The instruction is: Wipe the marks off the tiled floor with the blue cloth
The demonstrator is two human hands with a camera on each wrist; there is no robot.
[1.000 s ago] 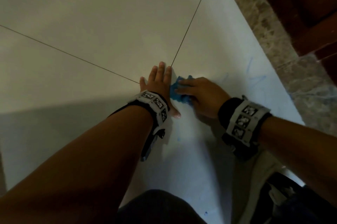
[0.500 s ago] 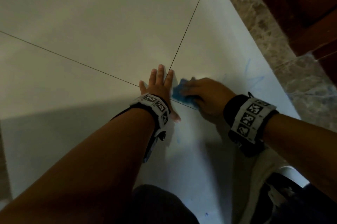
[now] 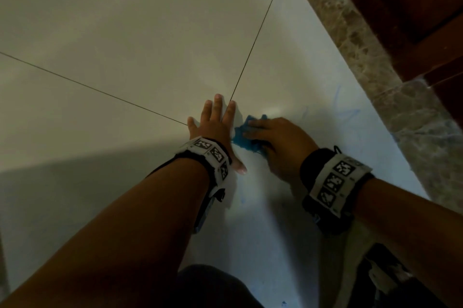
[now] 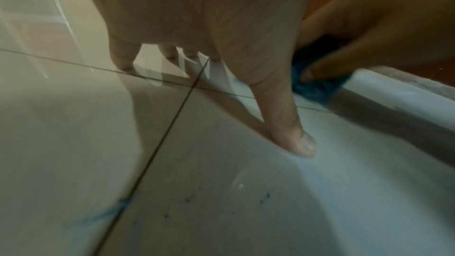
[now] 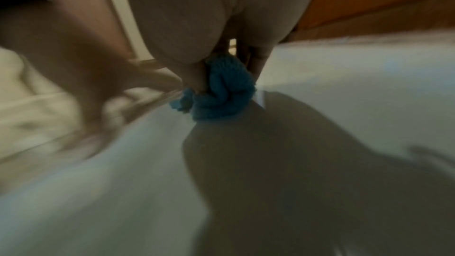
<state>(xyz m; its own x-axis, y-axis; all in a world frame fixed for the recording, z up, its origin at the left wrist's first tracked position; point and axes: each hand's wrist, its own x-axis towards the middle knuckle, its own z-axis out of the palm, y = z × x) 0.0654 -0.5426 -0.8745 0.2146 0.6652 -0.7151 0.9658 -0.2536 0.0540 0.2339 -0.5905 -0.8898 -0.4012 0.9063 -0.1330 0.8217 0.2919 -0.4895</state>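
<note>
My right hand (image 3: 273, 142) grips a bunched blue cloth (image 3: 246, 138) and presses it on the pale tiled floor (image 3: 125, 32), just right of where the grout lines cross. The right wrist view shows the cloth (image 5: 221, 92) wadded under the curled fingers. My left hand (image 3: 215, 122) lies flat on the floor beside the cloth, fingers spread and straight, thumb (image 4: 295, 139) pressed down. Faint blue scribbles (image 3: 348, 113) mark the tile right of the cloth. Small blue specks (image 4: 189, 200) and a smear (image 4: 115, 209) show near the grout line in the left wrist view.
A mottled stone strip (image 3: 370, 64) borders the tiles at the right, with dark red-brown wood (image 3: 413, 7) beyond it. My knee (image 3: 210, 287) is at the bottom edge, and a dark shoe or cloth (image 3: 390, 280) lies at the bottom right.
My right hand has slid the cloth a little right and away, then back toward the left hand. The left hand stays planted flat on the floor.
</note>
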